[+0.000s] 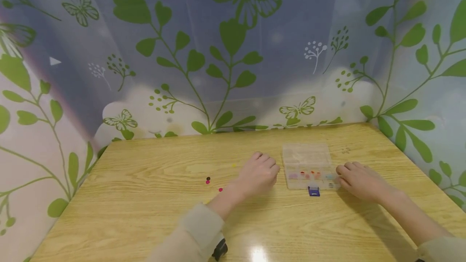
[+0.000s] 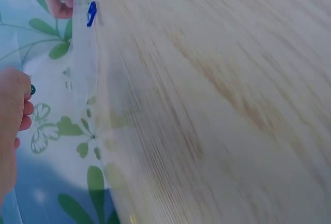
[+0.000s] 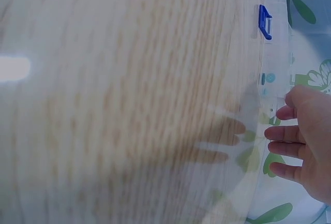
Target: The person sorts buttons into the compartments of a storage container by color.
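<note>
My left hand is over the table just left of a clear plastic compartment box. In the left wrist view it pinches a small dark green button; the head view hides this button behind the fingers. The box lies with its lid folded back, and small coloured pieces sit in several compartments. A blue latch sticks out at its front. At the box's right end is my right hand, thumb close to the corner, its fingers loosely extended and apart in the right wrist view.
Left of my left hand, a black button and a magenta one lie together, with another magenta button nearer me. A small yellow piece lies farther back. Behind the wooden table hangs a leaf-patterned curtain.
</note>
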Demonstrator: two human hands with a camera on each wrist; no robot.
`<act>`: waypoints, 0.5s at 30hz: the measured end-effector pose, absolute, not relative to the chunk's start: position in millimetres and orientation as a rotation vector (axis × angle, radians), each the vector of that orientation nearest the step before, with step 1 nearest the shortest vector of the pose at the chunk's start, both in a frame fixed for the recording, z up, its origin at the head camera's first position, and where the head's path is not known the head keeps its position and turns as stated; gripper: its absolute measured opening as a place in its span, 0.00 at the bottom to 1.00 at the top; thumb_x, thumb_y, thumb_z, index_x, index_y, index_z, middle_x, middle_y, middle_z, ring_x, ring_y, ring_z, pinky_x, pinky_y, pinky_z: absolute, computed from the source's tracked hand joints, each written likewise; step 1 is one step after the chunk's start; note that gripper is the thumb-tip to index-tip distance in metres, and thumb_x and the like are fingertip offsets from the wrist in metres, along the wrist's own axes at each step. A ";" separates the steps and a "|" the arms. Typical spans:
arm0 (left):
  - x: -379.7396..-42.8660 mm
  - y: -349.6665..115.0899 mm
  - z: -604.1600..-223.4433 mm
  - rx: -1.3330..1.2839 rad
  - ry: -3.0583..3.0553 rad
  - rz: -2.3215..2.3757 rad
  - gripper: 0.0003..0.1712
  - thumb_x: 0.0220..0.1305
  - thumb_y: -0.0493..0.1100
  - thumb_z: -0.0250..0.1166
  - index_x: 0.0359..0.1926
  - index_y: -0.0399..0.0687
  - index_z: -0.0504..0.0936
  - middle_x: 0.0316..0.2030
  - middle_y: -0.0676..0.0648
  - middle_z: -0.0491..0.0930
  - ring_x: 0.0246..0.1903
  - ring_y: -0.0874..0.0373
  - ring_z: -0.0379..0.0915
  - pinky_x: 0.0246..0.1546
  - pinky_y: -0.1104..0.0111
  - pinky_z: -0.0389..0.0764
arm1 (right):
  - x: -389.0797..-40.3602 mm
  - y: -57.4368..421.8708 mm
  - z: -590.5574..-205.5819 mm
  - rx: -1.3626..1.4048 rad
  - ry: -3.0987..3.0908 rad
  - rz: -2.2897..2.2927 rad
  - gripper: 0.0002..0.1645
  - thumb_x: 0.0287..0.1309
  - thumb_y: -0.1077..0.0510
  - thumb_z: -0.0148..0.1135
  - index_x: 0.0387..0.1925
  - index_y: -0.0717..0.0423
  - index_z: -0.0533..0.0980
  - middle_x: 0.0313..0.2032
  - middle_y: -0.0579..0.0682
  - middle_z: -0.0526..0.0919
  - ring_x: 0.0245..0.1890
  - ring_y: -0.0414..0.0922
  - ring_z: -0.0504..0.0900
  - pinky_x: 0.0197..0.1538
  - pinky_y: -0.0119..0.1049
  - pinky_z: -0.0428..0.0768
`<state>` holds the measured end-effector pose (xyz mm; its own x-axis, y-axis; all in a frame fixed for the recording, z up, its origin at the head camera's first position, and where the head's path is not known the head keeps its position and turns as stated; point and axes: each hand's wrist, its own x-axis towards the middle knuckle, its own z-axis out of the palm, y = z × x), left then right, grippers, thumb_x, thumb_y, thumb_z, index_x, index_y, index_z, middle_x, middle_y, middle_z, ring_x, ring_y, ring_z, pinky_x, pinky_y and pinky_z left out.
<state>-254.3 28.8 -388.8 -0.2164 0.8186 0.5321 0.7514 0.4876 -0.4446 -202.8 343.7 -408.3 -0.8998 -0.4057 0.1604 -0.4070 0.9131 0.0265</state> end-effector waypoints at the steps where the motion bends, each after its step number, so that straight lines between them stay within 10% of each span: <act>1: -254.0 31.3 -389.0 -1.300 -1.989 0.113 0.05 0.54 0.40 0.59 0.24 0.53 0.79 0.26 0.56 0.77 0.32 0.61 0.74 0.41 0.69 0.71 | -202.7 343.7 -408.5 0.622 -2.915 0.012 0.06 0.56 0.59 0.58 0.29 0.52 0.68 0.27 0.44 0.69 0.29 0.47 0.70 0.31 0.43 0.69; 15: -248.8 64.9 -390.3 -1.324 -2.069 0.170 0.08 0.61 0.44 0.55 0.32 0.56 0.81 0.30 0.58 0.76 0.34 0.63 0.70 0.40 0.70 0.67 | -202.4 345.3 -412.4 0.632 -2.889 0.018 0.09 0.58 0.60 0.56 0.26 0.50 0.65 0.23 0.42 0.63 0.24 0.43 0.64 0.26 0.37 0.62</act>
